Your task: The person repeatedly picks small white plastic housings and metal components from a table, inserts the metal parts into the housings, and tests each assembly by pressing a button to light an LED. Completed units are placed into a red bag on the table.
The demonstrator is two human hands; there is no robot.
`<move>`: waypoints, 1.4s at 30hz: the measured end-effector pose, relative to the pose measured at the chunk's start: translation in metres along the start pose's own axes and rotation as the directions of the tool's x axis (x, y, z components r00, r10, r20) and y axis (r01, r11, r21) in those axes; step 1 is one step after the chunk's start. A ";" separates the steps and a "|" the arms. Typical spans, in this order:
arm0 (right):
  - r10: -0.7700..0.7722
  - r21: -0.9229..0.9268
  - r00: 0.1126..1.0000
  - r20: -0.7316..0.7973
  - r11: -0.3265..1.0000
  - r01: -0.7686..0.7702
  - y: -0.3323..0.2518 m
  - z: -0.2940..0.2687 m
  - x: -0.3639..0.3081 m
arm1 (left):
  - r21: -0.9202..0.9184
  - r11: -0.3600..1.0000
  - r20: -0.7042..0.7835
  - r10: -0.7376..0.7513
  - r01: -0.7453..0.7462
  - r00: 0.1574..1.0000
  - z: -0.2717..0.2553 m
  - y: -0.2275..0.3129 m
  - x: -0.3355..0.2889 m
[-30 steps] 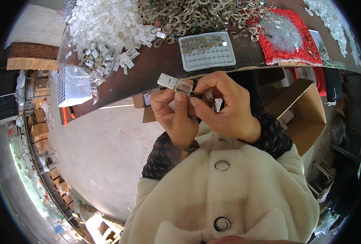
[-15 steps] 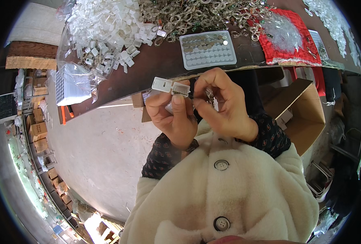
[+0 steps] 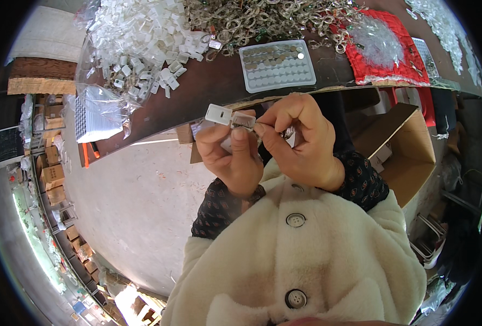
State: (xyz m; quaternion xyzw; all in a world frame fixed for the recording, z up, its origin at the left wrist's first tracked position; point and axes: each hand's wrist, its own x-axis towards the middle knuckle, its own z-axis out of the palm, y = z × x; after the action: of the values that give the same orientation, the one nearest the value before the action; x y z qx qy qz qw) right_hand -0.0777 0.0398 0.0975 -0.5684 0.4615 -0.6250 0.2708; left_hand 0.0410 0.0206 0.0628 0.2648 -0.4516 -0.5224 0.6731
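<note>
My left hand (image 3: 231, 160) is closed round a small white plastic case (image 3: 218, 114), thumb in front and fingers behind. The case lies opened out, its flat lid part on the left and its hollow part on the right. At the hollow part's right edge, my right hand (image 3: 306, 141) pinches with thumb and forefinger. A coil of thin clear wire (image 3: 289, 132) shows partly beneath its curled fingers; most of it is hidden. What lies exactly between the right fingertips is too small to make out.
Along the dark table (image 3: 208, 81) lie a heap of white cases (image 3: 138, 43), a pile of coiled wires (image 3: 268, 24), a pocketed tray (image 3: 279, 81) partly filled with round metal discs, and a red cloth (image 3: 371, 70) bearing clear strands. An open cardboard box (image 3: 409, 146) stands to the right.
My right thumb and forefinger have moved left, up to the case's edge, and the wire coil is now more covered. The left hand and case have barely shifted.
</note>
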 end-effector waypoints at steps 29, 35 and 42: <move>-0.031 -0.524 0.997 -0.072 0.851 -0.011 0.067 -0.064 0.050 | -0.244 0.812 0.097 -0.523 0.530 0.847 -0.009 -0.022 0.015; -0.130 -0.725 0.992 0.003 0.683 0.092 0.097 -0.069 0.063 | -0.301 0.765 0.173 -0.543 0.569 0.822 -0.013 -0.028 0.024; -0.082 -0.807 0.988 0.131 0.571 0.154 0.091 -0.068 0.071 | -0.316 0.730 0.138 -0.597 0.606 0.791 -0.013 -0.033 0.026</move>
State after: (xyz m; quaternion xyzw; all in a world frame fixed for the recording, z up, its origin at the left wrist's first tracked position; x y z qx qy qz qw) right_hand -0.1743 -0.0419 0.0544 -0.6828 0.6466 -0.3373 -0.0442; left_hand 0.0384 -0.0163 0.0382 0.2675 -0.2521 -0.7859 0.4972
